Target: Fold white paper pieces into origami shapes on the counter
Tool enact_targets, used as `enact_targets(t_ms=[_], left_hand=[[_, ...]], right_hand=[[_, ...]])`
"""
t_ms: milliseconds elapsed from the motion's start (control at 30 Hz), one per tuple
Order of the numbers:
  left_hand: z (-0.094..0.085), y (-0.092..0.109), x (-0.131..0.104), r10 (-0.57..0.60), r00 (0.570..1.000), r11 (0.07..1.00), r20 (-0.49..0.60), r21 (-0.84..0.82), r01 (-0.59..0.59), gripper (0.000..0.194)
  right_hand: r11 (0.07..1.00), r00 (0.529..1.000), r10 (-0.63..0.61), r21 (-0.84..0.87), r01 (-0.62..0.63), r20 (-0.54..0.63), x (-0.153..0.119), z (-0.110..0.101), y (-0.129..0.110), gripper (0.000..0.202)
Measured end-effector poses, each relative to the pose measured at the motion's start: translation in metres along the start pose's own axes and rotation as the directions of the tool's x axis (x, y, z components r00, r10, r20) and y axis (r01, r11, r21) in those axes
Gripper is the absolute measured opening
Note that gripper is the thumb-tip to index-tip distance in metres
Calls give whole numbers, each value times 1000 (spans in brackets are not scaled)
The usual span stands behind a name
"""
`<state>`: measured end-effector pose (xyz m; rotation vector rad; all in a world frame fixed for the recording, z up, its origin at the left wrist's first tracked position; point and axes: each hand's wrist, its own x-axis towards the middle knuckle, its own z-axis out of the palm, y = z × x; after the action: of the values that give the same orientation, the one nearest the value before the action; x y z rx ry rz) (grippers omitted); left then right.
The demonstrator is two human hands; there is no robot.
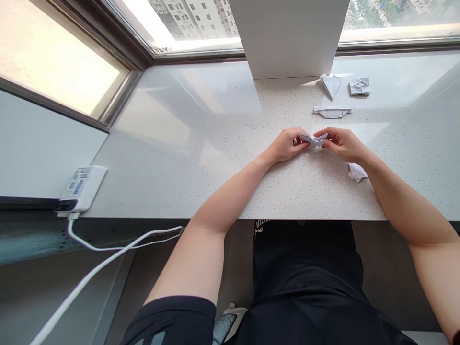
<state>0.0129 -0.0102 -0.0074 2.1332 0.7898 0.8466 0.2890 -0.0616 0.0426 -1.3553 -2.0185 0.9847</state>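
A small folded white paper piece [314,142] is held just above the speckled white counter [223,187], with two flaps spread upward to either side. My left hand [288,144] pinches its left end between thumb and fingers. At its right end, my right hand [341,143] grips it the same way. Another folded paper [357,172] lies near my right forearm, partly covered by it. Beyond my hands rests a long boat-like folded paper [333,112].
Farther back lie a triangular folded paper [331,86] and a square folded paper [360,86]. A pale pillar [289,38] stands at the counter's back, between windows. At the left edge sits a white power bank [88,189] with a white cable [104,263] hanging down.
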Motion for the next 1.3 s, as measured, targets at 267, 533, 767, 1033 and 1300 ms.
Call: enact_targets(t_ms=[267,533,767,1033,1300], left_hand=[[3,1,2,-54,994,997,-91,47,59,6],[3,1,1,-79,993,996,-90,33,83,3],[1,0,-1,-95,991,995,-95,35,99,5],[2,1,0,-75,993,996,-96,39,79,6],[2,-3,1,-30,994,998,-103,44,34,4]], right_hand=[[911,948,281,-352,-216,147,-21,-68,11,61],[815,930,332,-545,-197,160,-49,-77,40,76],[805,880,432,-523,-279,195,-42,-58,14,59],[903,930,303,-374,-211,206,-29,-49,5,62],[966,982,180,-201,-166,54,-22,-46,-9,39]])
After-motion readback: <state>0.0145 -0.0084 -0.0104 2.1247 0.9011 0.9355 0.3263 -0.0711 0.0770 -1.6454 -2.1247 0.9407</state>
